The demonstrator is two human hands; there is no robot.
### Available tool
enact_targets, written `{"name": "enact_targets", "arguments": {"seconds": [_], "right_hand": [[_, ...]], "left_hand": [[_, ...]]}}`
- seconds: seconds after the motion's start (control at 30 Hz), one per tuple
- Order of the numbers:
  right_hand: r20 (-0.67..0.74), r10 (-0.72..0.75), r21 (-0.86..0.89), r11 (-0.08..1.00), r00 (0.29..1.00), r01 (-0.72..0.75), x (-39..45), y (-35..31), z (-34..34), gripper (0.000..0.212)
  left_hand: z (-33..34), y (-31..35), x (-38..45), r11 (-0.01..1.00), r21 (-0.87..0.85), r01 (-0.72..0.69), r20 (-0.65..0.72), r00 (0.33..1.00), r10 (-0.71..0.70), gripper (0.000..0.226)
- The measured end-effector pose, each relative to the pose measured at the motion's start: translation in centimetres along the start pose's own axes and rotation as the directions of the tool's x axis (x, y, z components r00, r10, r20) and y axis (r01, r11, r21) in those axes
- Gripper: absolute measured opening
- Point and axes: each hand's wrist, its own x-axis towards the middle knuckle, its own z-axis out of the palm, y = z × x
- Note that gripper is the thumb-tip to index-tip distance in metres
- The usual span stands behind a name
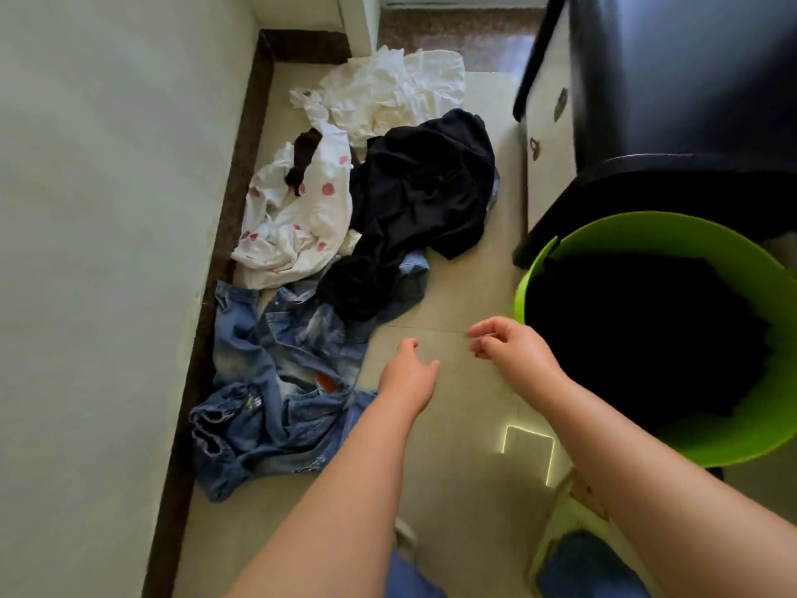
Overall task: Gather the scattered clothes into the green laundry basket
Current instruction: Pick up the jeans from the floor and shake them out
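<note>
While clothes [371,217] lie scattered | left hand [407,377], right hand [513,351] empty (fingers relaxed)

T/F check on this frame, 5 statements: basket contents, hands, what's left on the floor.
1. The green laundry basket already holds dark fabric. True.
2. The left hand grips the denim clothes. False: it holds nothing and hovers over bare floor beside them.
3. The right hand holds nothing. True.
4. The black garment lies in the basket. False: it is on the floor, between the spotted white garment and the cabinet.
5. A plain white garment lies farthest back, near the corner. True.
</note>
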Motion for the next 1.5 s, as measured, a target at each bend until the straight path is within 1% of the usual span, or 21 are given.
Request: {"name": "enact_targets", "arguments": {"seconds": [0.1,0.2,0.27,0.4,0.5,0.63,0.77,0.87,0.97,1.03,1.07,1.1,1.13,1.17,1.2,1.23,1.27,1.33,1.4,1.47,1.5], "right_hand": [[0.051,0.051,-0.052,0.997,0.997,-0.048,0.8,-1.2,8.3,0.029],[0.085,0.118,-0.069,0.991,0.989,-0.112,1.6,-1.5,15.6,0.026],[0.097,0.170,-0.080,0.983,0.981,-0.162,2.3,-1.3,20.1,0.026],[0.144,0.227,-0.169,0.965,0.963,-0.203,4.1,0.2,27.4,0.022],[0.193,0.261,-0.274,0.940,0.946,-0.203,5.3,1.7,30.9,0.020],[0.222,0.278,-0.414,0.895,0.935,-0.167,7.2,3.7,32.8,0.020],[0.268,0.291,-0.524,0.844,0.918,-0.115,9.8,5.2,34.3,0.030],[0.310,0.288,-0.551,0.831,0.906,-0.076,12.2,6.5,36.5,0.042],[0.307,0.227,-0.590,0.807,0.924,-0.002,15.1,8.5,38.8,0.040],[0.322,0.246,-0.637,0.771,0.914,0.017,16.8,9.8,40.7,0.041],[0.340,0.280,-0.622,0.783,0.898,-0.009,17.3,10.4,41.7,0.043],[0.349,0.307,-0.555,0.829,0.885,-0.068,17.7,10.6,42.1,0.045],[0.357,0.326,-0.433,0.888,0.876,-0.154,17.6,10.7,42.5,0.044],[0.350,0.322,-0.267,0.934,0.879,-0.236,17.5,10.7,42.5,0.040],[0.345,0.304,-0.095,0.953,0.888,-0.289,17.1,10.8,42.2,0.032],[0.326,0.280,0.035,0.951,0.903,-0.308,16.6,10.7,42.0,0.021],[0.316,0.255,0.124,0.944,0.914,-0.307,16.0,10.0,41.3,0.011],[0.388,0.243,0.210,0.916,0.889,-0.342,14.5,8.7,40.8,0.008],[0.504,0.259,0.234,0.877,0.824,-0.419,12.6,6.2,39.7,0.003],[0.573,0.229,0.184,0.900,0.787,-0.395,10.9,3.3,38.1,0.008],[0.581,0.219,0.118,0.930,0.784,-0.348,10.0,2.2,37.4,0.010]], "left_hand": [[-6.6,-9.4,1.2,0.993,-0.013,0.117,-0.001,0.993,-0.117,0.048],[-11.9,-18.4,2.4,0.974,0.041,0.222,-0.045,0.974,-0.220,0.041],[-14.3,-22.9,3.3,0.957,0.066,0.281,-0.056,0.959,-0.278,0.040],[-15.9,-28.8,5.8,0.949,0.064,0.308,-0.029,0.951,-0.306,0.045],[-15.4,-31.3,7.6,0.954,0.047,0.296,0.025,0.954,-0.298,0.047],[-14.2,-33.2,9.7,0.957,0.029,0.287,0.068,0.955,-0.289,0.045],[-12.5,-34.5,12.1,0.957,-0.048,0.287,0.083,0.956,-0.283,0.045],[-10.7,-35.7,14.3,0.949,-0.112,0.296,0.094,0.953,-0.286,0.044],[-9.1,-36.9,16.2,0.934,-0.176,0.312,0.089,0.950,-0.301,0.044],[-8.2,-37.8,17.5,0.926,-0.226,0.304,0.072,0.953,-0.295,0.042],[-7.7,-38.3,17.9,0.924,-0.240,0.298,0.066,0.954,-0.291,0.040],[-7.5,-38.4,18.0,0.927,-0.243,0.284,0.066,0.959,-0.276,0.039],[-7.3,-38.6,18.1,0.933,-0.233,0.273,0.067,0.962,-0.265,0.038],[-7.2,-38.6,18.2,0.941,-0.211,0.263,0.065,0.965,-0.255,0.037],[-7.1,-38.4,18.0,0.949,-0.186,0.257,0.063,0.966,-0.249,0.037],[-7.2,-38.4,17.9,0.956,-0.159,0.248,0.048,0.969,-0.243,0.040],[-7.4,-37.6,17.5,0.965,-0.128,0.228,0.026,0.974,-0.226,0.045],[-8.2,-36.1,16.9,0.985,-0.014,0.174,-0.053,0.983,-0.174,0.058],[-9.4,-33.6,16.3,0.986,0.152,0.073,-0.174,0.984,-0.046,0.071],[-10.9,-30.6,15.9,0.946,0.319,-0.050,-0.236,0.963,0.130,0.084],[-11.6,-29.5,15.7,0.914,0.393,-0.096,-0.215,0.958,0.193,0.091]]}}
